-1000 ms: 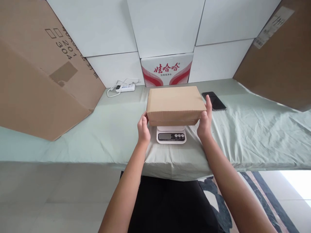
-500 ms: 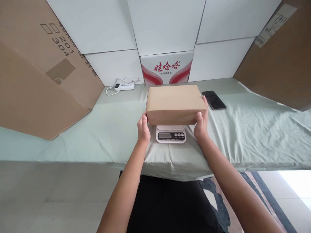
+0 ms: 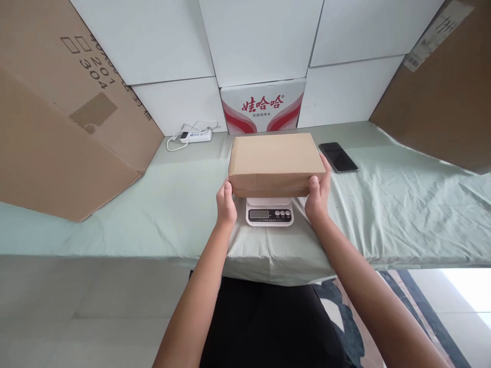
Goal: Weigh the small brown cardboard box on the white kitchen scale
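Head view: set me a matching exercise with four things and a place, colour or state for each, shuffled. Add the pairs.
1. small brown box
2. scale
3. phone
4. corded device

A. black, right of the box
B. white, partly hidden by the box
C. left of the box, towards the back
D. between left hand and right hand

1-D; 2-B; 3-A; 4-C

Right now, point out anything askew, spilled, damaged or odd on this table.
Nothing looks spilled or clearly damaged. The only mild oddity is the brown cardboard box, held between the left hand and right hand: it overhangs the small digital scale below on both sides. Whether it rests there is hidden.
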Motion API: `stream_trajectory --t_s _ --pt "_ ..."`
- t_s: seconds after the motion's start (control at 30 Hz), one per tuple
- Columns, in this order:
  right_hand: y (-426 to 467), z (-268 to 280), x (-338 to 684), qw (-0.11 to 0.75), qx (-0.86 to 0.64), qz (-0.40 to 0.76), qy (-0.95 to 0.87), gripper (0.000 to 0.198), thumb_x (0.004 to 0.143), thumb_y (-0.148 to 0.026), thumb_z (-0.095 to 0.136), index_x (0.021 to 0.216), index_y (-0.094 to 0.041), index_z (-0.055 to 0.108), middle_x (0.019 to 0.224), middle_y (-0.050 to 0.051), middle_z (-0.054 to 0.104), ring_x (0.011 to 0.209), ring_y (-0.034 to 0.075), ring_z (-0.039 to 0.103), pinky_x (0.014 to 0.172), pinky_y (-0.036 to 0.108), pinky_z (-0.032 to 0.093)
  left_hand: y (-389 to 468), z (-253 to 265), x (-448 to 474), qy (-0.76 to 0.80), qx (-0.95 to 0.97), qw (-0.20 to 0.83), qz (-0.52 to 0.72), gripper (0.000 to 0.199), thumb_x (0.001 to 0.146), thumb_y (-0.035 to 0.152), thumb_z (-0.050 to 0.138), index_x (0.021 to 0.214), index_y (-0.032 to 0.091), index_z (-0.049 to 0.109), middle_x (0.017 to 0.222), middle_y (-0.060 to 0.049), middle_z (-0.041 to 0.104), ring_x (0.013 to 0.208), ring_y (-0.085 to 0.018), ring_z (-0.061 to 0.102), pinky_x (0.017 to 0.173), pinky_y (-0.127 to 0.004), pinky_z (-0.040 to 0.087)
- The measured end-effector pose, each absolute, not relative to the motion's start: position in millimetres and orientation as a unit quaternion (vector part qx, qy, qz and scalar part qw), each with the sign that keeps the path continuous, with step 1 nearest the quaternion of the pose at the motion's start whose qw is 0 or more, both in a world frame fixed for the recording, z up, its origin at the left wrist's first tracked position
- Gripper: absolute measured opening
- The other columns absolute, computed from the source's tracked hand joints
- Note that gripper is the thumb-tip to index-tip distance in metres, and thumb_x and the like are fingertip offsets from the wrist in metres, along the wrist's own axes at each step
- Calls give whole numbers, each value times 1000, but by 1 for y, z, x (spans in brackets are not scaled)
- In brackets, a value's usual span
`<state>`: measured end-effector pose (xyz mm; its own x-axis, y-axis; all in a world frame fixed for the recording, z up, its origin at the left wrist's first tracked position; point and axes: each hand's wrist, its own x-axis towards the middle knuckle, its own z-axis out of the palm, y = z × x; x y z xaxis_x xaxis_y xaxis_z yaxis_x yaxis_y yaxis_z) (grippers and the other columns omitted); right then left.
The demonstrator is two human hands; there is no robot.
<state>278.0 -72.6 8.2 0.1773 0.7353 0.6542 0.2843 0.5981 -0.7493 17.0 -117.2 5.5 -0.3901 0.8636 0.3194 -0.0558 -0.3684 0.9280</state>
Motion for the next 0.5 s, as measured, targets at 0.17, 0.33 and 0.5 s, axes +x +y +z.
stream_trajectory --t_s 0.17,0.33,0.5 --pt "-76 14 275 643 -409 197 -616 86 105 -87 53 168 -28 54 172 15 62 159 41 60 140 67 44 -116 6 17 459 440 327 699 78 101 91 56 120 21 83 125 -15 86 137 -36 77 116 -49 63" --pt "-77 14 273 643 -405 204 -617 85 106 -85 53 167 -26 54 167 17 67 153 40 65 136 65 49 -117 7 17 461 440 324 699 80 101 91 54 124 20 83 125 -15 86 130 -34 78 109 -45 64" --pt "-76 13 271 653 -402 200 -610 81 106 -84 53 162 -26 61 160 18 70 147 42 69 133 66 49 -118 7 17 468 442 322 694 78 103 88 55 129 20 83 133 -15 85 127 -32 79 103 -41 63"
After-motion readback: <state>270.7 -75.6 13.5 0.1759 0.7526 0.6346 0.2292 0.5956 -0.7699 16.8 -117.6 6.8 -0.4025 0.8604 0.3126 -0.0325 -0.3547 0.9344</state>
